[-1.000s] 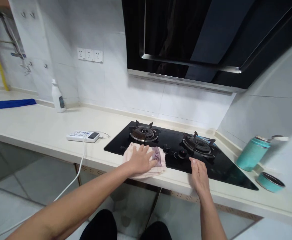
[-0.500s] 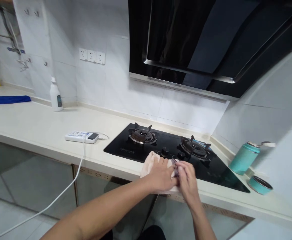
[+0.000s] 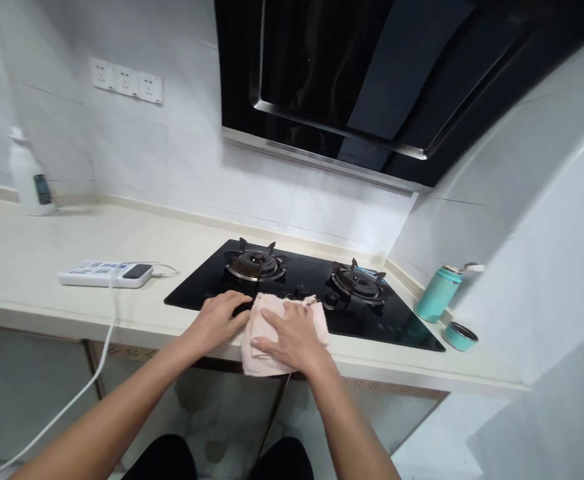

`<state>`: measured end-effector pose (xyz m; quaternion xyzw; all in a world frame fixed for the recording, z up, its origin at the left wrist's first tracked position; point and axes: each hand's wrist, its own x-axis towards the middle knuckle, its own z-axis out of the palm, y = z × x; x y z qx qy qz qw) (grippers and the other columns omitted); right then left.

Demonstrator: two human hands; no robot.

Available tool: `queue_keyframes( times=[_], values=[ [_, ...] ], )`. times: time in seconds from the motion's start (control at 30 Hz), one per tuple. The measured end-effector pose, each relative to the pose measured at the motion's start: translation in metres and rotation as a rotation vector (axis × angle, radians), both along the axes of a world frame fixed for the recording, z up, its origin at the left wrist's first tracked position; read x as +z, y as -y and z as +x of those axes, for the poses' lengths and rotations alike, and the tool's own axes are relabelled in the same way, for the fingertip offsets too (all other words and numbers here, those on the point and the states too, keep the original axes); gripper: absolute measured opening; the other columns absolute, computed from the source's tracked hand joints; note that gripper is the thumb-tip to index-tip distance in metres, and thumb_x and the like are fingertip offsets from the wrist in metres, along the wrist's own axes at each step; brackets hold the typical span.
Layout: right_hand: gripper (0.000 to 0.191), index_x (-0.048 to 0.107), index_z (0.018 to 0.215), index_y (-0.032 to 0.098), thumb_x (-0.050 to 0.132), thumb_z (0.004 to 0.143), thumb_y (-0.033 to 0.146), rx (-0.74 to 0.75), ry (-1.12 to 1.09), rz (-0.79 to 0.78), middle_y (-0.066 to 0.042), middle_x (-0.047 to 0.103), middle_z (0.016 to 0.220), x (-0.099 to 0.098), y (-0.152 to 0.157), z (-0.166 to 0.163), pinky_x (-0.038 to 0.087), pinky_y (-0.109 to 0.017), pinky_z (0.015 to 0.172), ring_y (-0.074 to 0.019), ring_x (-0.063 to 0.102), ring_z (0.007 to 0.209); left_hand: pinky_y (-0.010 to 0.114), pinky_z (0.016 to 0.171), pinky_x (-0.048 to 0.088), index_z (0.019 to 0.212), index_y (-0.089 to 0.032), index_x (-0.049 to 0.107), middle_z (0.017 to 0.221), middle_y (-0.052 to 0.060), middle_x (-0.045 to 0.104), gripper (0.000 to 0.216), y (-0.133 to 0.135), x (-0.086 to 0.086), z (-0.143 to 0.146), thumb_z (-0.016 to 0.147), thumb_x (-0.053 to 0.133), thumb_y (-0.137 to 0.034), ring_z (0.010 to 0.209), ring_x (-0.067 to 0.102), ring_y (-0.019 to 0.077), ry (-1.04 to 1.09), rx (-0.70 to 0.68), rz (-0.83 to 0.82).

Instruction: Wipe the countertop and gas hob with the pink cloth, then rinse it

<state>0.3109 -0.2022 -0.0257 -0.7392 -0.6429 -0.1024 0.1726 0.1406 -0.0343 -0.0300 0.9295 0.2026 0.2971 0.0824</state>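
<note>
A pink cloth (image 3: 279, 325) is found at lower centre of the frame, on the front edge of the hob (image 3: 302, 297) and surface (image 3: 47, 247). The right hand (image 3: 292, 337) is pressed flat on it, fingers spread. The left hand (image 3: 219, 319), loosely curled, touches its left edge.

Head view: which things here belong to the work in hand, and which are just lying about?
In hand:
pink cloth, under the right hand
left hand, at the cloth's left edge
black gas hob

Lying about:
power strip
white bottle
teal flask
teal cup
</note>
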Motion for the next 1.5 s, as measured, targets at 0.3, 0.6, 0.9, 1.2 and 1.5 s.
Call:
queue_keyframes(
  times=[0.3,0.6,0.9,1.2,1.5],
  values=[
    [0.035,0.072,0.128,0.032,0.065,0.098,0.049,-0.139,-0.041,0.136,-0.008,0.067,0.138,-0.018,0.065,0.076,0.036,-0.052,0.116,-0.0286,0.058,0.131,0.046,0.105,0.054,0.121,-0.024,0.077,0.131,0.012,0.076,0.055,-0.042,-0.009,-0.017,0.097,0.042,-0.060,0.122,0.069,0.0314,0.017,0.098,0.042],
    [0.048,0.067,0.137,0.026,0.037,0.104,0.044,-0.667,-0.044,0.106,-0.011,0.065,0.146,-0.040,0.159,0.230,0.034,-0.059,0.118,-0.0292,0.055,0.138,0.057,0.101,0.050,0.117,-0.023,0.079,0.129,0.015,0.073,0.058,-0.032,-0.010,-0.014,0.096,0.040,-0.061,0.125,0.065,0.0385,-0.011,0.134,0.125],
    [0.061,0.064,0.146,0.032,0.047,0.098,0.067,-0.764,-0.031,-0.086,-0.017,0.059,0.150,-0.014,0.113,0.227,0.034,-0.069,0.112,-0.0405,0.051,0.139,0.061,0.102,0.050,0.119,-0.021,0.079,0.130,0.017,0.072,0.054,-0.027,-0.016,-0.014,0.097,0.045,-0.058,0.124,0.065,0.0401,0.036,0.129,0.135],
    [0.052,0.065,0.144,0.036,0.045,0.096,0.027,-0.392,-0.046,-0.166,-0.004,0.062,0.149,0.005,0.067,0.171,0.037,-0.048,0.114,-0.0301,0.052,0.137,0.058,0.103,0.049,0.118,-0.023,0.080,0.132,0.016,0.072,0.048,-0.025,-0.017,-0.017,0.097,0.050,-0.055,0.125,0.065,0.0382,0.045,0.122,0.122],
    [0.050,0.061,0.148,0.030,0.044,0.101,0.028,-0.571,0.074,-0.204,-0.013,0.061,0.142,0.014,0.021,0.188,0.044,-0.047,0.102,-0.0343,0.054,0.130,0.054,0.105,0.047,0.119,-0.020,0.078,0.132,0.014,0.072,0.042,-0.019,-0.014,-0.019,0.099,0.053,-0.047,0.127,0.065,0.0348,0.060,0.136,0.083]
  ],
)
